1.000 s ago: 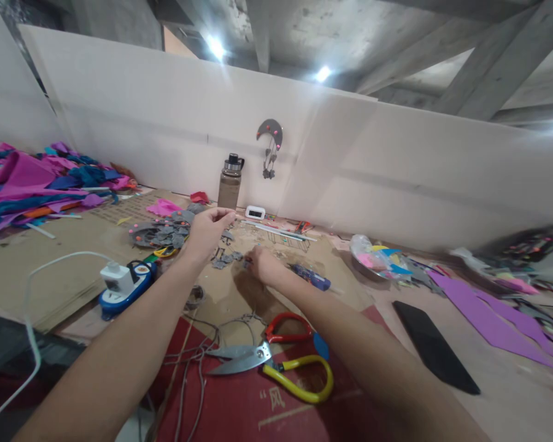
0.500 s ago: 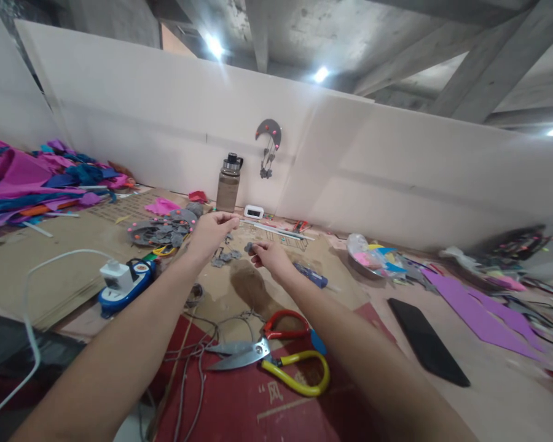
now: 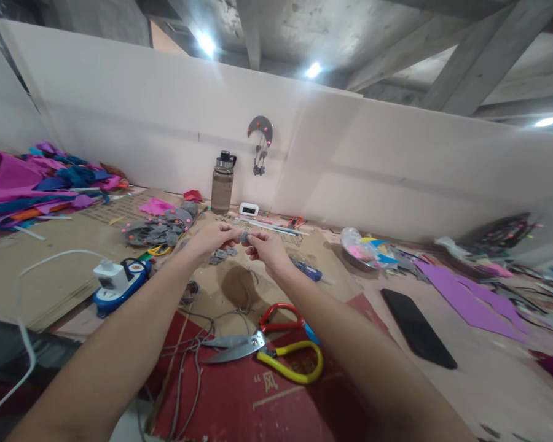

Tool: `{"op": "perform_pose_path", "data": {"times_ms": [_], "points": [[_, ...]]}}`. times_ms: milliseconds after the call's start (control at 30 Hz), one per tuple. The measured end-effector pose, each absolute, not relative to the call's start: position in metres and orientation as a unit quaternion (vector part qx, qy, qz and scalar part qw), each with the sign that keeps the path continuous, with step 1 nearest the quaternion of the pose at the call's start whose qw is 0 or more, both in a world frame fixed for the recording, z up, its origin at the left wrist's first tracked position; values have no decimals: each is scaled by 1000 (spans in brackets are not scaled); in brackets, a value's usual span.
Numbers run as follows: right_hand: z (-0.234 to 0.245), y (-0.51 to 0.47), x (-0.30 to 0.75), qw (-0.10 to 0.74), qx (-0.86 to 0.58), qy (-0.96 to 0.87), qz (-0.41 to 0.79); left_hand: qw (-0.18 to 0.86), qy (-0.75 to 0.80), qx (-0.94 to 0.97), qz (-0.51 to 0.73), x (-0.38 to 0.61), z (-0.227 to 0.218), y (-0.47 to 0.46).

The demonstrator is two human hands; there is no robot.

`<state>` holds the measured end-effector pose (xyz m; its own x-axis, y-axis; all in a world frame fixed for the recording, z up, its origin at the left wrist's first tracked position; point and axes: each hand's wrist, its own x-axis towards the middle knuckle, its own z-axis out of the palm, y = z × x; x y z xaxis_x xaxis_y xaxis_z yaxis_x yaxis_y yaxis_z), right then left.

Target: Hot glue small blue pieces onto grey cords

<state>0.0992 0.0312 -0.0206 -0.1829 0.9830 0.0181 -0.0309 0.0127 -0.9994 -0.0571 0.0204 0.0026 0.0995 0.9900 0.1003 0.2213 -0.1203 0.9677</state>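
A small grey felt piece (image 3: pixel 244 238) sits between my two hands above the cardboard. My right hand (image 3: pixel 266 248) is closed in a pinch on its right side. My left hand (image 3: pixel 215 238) is closed too, with thumb and forefinger pressed together at its left edge. Fingers cover part of the piece, so its full shape is hidden. Just below my left hand lie several grey felt scraps (image 3: pixel 222 255). Scissors (image 3: pixel 258 344) with one red and one yellow handle rest on the red board in front, beside loose grey cord (image 3: pixel 198 350).
A water bottle (image 3: pixel 222 183) stands by the white partition, where a grey moon-shaped hanging (image 3: pixel 260 127) is fixed. On the left are a blue power strip (image 3: pixel 120 296) and grey felt parts with pink pins (image 3: pixel 159 228). A phone (image 3: pixel 417 328) and a bowl (image 3: pixel 362 258) lie right.
My left hand has come down and my right hand slightly up, so their fingertips now meet at the grey felt piece. The view has shifted a little to the right.
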Motion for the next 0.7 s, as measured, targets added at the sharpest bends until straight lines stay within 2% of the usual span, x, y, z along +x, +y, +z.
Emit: {"op": "perform_pose_path", "data": {"times_ms": [200, 467, 700], "points": [[-16, 28, 95, 470, -442, -550, 530, 418, 501, 615, 442, -58, 1, 23], [-19, 33, 96, 485, -434, -556, 517, 503, 467, 571, 450, -56, 6, 19], [-17, 32, 94, 484, -435, -554, 520, 500, 495, 541, 461, -57, 1, 22]]}}
